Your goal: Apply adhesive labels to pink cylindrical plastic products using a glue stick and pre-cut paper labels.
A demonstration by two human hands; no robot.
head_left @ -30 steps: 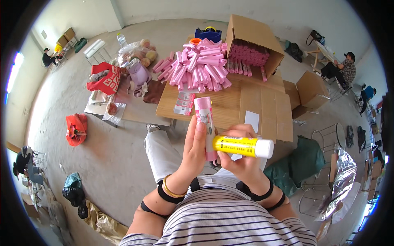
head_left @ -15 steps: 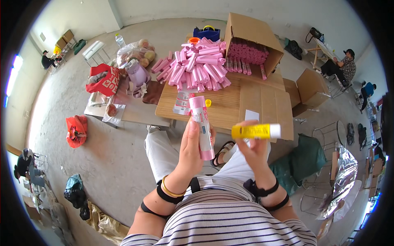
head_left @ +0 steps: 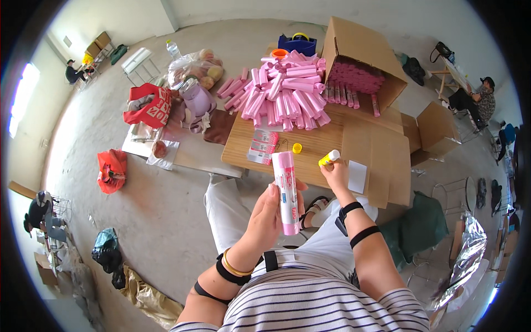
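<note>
Cardboard box (head_left: 362, 61) lies tipped open at the far right of the wooden table (head_left: 315, 146), pink tubes (head_left: 287, 91) heaped to its left, while nearer, left hand (head_left: 265, 213) fingers grip a pink tube (head_left: 286, 191) upright, long axis near-to-far, and right hand (head_left: 336, 174) fingers pinch a yellow tube (head_left: 328, 159) pointing far-left.

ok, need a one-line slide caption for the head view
Left hand holds an upright pink cylindrical tube; right hand carries a yellow tube over the wooden board beside a pink tube pile.
</note>
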